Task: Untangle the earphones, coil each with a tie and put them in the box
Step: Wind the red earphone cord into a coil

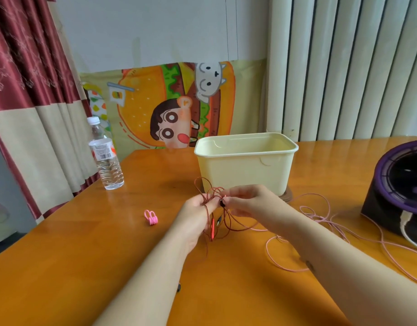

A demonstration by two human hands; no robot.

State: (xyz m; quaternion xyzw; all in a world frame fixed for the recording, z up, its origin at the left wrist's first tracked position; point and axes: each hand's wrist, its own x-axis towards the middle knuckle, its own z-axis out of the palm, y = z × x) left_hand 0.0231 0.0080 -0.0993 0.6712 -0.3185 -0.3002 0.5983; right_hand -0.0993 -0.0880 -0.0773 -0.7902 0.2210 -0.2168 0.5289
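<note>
In front of the empty box [246, 158], both hands, left hand [198, 212] and right hand [247, 202], pinch the red earphones [212, 208] mid-coil; pink earphones [320, 222] lie loose, ties [151, 217] unused.

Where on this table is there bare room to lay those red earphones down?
Barest: the near-left table, in front of the pink ties, and the strip between water bottle and box. Crowded: the right, where the pink cable sprawls from box to purple device, and the middle, where left hand and right hand hold the red earphones.

Head-worn view, forward and down, close over the table [85, 255].
</note>
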